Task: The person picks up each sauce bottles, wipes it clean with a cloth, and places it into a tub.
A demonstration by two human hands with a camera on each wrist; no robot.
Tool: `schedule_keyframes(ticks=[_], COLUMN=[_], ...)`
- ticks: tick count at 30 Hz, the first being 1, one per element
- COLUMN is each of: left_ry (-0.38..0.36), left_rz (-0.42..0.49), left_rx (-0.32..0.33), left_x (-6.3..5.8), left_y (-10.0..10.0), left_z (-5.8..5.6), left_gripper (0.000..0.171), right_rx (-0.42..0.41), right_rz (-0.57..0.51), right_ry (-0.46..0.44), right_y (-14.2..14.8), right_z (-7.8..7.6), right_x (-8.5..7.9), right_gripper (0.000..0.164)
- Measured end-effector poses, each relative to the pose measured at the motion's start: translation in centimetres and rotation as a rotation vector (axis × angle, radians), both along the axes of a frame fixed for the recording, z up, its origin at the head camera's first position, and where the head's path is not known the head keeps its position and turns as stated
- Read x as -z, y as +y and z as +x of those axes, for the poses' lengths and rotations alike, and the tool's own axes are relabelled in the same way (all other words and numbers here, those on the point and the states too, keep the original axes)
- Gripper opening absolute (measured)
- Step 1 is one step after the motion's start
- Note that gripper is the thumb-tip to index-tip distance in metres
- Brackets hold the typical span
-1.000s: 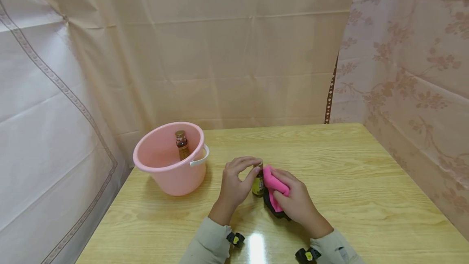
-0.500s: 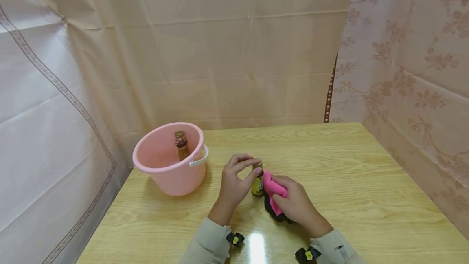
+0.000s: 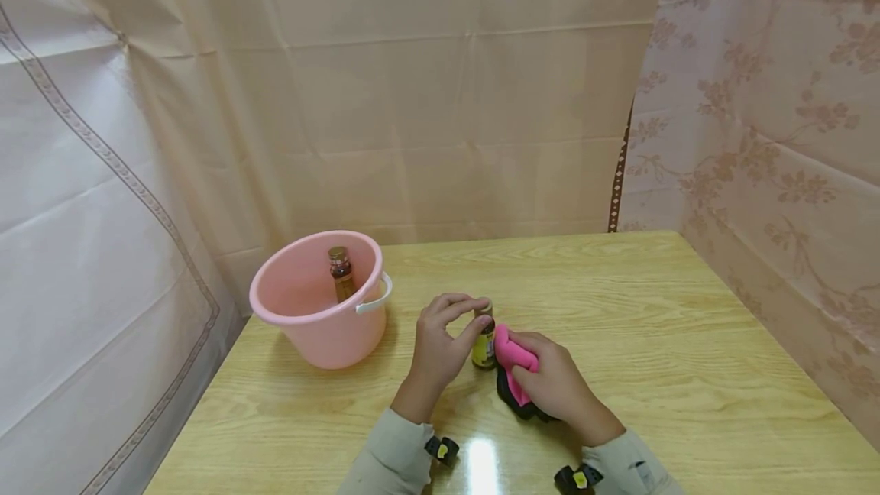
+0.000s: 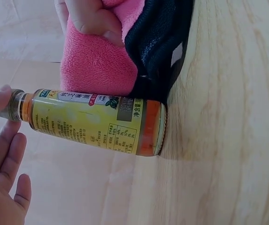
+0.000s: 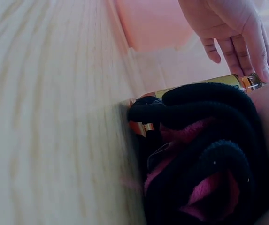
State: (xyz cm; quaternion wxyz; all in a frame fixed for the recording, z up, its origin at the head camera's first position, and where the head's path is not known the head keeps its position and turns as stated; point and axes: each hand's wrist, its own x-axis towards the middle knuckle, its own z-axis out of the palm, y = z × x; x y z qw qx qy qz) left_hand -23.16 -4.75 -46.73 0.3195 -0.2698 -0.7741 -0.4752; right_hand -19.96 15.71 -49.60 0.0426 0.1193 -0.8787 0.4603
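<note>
A small glass bottle (image 3: 484, 350) with a yellow label stands upright on the table. My left hand (image 3: 440, 346) pinches its cap between thumb and fingers; in the left wrist view the other fingers are held off the bottle (image 4: 85, 119). My right hand (image 3: 560, 380) grips a bunched towel (image 3: 517, 357), fluffy pink on one face and black on the other. The pink side presses against the bottle's right side. In the right wrist view the towel's black folds (image 5: 209, 108) hide most of the bottle, and the lower folds reach the tabletop.
A pink bucket (image 3: 330, 338) with a white handle (image 3: 375, 295) stands to the left on the wooden table (image 3: 619, 312). Inside it leans another bottle (image 3: 341, 273) with a gold cap. Curtains (image 3: 440, 113) hang behind the table and at both sides.
My right hand has slid the towel a little down the bottle's side, toward its base. The left hand and the bottle stay where they were.
</note>
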Motion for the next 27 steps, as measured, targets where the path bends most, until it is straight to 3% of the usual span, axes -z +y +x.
schedule_keyframes(ticks=[11,27], left_ry=[-0.008,0.013], left_rz=[-0.011,-0.027], left_rx=[-0.008,-0.002], left_x=[-0.09,-0.02], left_y=[-0.15,-0.31], left_z=[0.02,-0.02], left_gripper=[0.021,0.021], right_rx=[-0.013,-0.061], right_rz=[-0.021,-0.165], right_ry=[0.086,0.296], right_y=[0.12,0.06], right_z=[0.02,0.33], right_x=[0.07,-0.28], right_gripper=[0.056,0.069])
